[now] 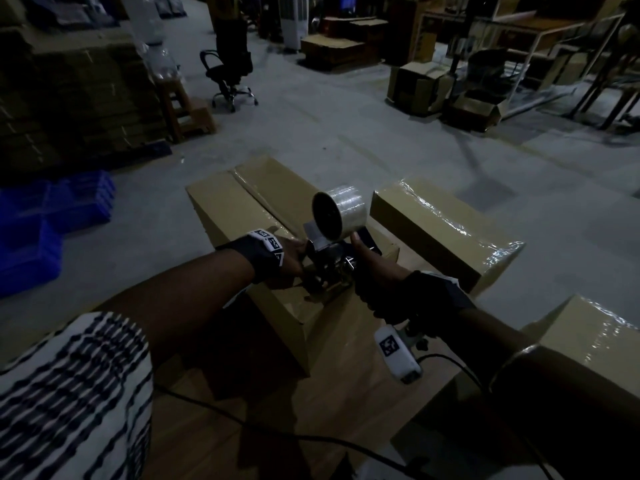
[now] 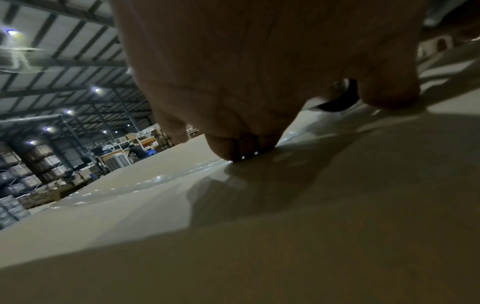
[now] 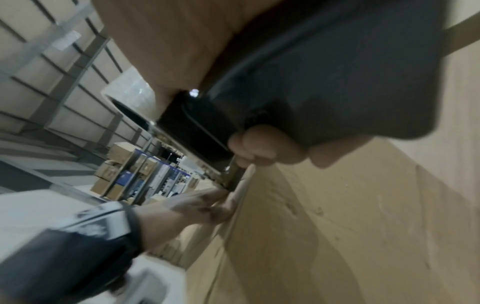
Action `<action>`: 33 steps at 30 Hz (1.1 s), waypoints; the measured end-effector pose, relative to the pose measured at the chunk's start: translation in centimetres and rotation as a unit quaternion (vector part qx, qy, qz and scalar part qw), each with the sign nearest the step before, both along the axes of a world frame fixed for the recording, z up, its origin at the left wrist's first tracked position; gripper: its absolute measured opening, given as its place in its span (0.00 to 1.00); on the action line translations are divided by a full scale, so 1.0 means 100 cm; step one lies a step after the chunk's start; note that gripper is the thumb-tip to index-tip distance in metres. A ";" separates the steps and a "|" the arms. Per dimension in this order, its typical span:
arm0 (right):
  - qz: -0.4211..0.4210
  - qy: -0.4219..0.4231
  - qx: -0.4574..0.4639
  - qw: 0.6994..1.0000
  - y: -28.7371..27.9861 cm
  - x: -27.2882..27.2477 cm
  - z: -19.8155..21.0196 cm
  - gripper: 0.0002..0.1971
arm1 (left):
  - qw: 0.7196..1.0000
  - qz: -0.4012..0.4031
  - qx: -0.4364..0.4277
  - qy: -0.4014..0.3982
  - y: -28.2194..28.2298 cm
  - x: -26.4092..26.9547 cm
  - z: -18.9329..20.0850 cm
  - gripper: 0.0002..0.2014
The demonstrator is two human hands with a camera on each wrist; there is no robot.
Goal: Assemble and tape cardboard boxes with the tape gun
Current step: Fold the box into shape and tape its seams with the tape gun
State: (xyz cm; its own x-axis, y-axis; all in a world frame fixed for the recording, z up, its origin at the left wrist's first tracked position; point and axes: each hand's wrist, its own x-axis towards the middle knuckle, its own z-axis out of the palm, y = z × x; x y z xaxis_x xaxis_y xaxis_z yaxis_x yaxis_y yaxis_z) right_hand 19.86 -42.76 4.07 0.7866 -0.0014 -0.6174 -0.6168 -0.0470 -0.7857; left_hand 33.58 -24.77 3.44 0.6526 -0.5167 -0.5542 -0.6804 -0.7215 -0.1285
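Box, seam partly taped, lies under both hands. Tape gun is gripped by the curled right hand; tape is pressed flat just beside it by left hand fingertips.

We see a dim warehouse with a grey concrete floor. A black office chair stands at upper left of the head view, blue crates at the left edge, metal-framed tables at upper right. Round ceiling lamps glow under a girdered roof.
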 end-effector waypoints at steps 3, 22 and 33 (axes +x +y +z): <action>0.019 0.023 0.009 1.000 -0.009 -0.009 -0.001 0.43 | 0.999 -0.024 0.046 -0.006 -0.003 0.001 -0.002 0.48; -0.004 0.047 -0.012 0.999 -0.044 -0.081 -0.010 0.50 | 0.999 -0.035 0.015 -0.007 -0.011 0.009 -0.015 0.67; -0.090 -0.018 -0.047 0.995 -0.036 -0.098 -0.046 0.68 | 1.000 -0.012 -0.006 0.002 -0.012 0.013 -0.013 0.59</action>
State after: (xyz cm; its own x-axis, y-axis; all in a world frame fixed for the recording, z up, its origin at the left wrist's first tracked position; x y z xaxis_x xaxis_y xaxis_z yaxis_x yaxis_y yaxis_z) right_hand 10.06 -46.34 -0.56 0.7898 -0.2003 -0.5797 -0.5939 -0.0138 -0.8044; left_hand 34.85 -25.93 2.19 0.6374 -0.5390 -0.5506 -0.6986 -0.7057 -0.1179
